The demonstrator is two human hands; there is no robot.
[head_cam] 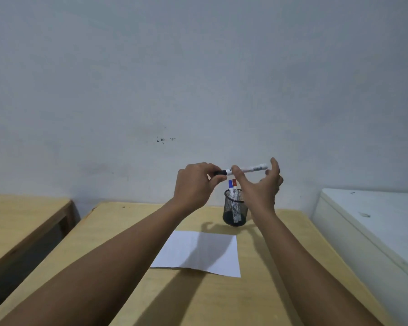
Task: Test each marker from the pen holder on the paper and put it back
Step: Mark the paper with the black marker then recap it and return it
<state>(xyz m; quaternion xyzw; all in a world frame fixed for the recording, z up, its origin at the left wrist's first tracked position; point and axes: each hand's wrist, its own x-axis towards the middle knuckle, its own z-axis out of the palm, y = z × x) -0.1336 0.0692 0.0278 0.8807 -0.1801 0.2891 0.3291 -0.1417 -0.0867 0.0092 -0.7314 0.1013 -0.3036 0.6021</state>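
Note:
A white marker with a black cap [251, 168] is held level above the black mesh pen holder [236, 209]. My left hand [194, 184] pinches its black cap end. My right hand [260, 184] is at the white barrel with the thumb against it and the other fingers spread; how firmly it grips is unclear. A blue-capped marker [230, 185] and a red-capped marker [234, 184] stand upright in the holder. A blank white sheet of paper [198, 252] lies on the wooden table [118, 231] just in front of the holder.
A second wooden table [21, 215] stands to the left across a dark gap. A white cabinet top [372, 215] sits close on the right. A grey wall rises right behind the table.

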